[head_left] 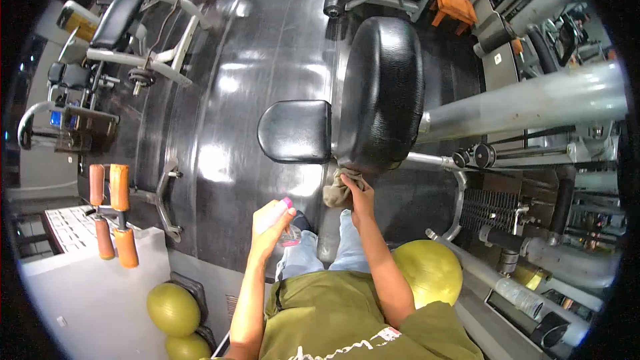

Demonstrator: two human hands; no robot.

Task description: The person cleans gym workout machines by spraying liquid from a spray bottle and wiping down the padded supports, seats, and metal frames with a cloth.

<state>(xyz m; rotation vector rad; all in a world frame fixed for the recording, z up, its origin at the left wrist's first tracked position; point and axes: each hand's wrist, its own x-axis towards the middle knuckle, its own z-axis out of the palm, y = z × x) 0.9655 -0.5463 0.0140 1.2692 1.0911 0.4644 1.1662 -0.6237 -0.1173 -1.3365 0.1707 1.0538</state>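
Head view: takes in, nearest, an olive-green T-shirt with white markings across its front, then light-blue jeans below its hem. Shows, just right of the body, a large yellow-green exercise ball, partly behind the right forearm. Beyond the legs, shows the left hand with its grip closed around a clear plastic bottle with a bright pink top, held over the floor. Shows the right hand with its grip closed on a crumpled grey-brown cloth, bunched at the near end of a thick black padded backrest; cannot tell whether pressed to it or just beside it. Left of that backrest, shows a small rounded black padded seat; to its right, a thick grey metal tube. Off to the left, shows orange and brown foam rollers on a metal frame, well apart from both hands. Farther away, across a shiny black rubber floor, shows a black-padded, silver-framed exercise machine at upper left and a small orange stool at upper right.
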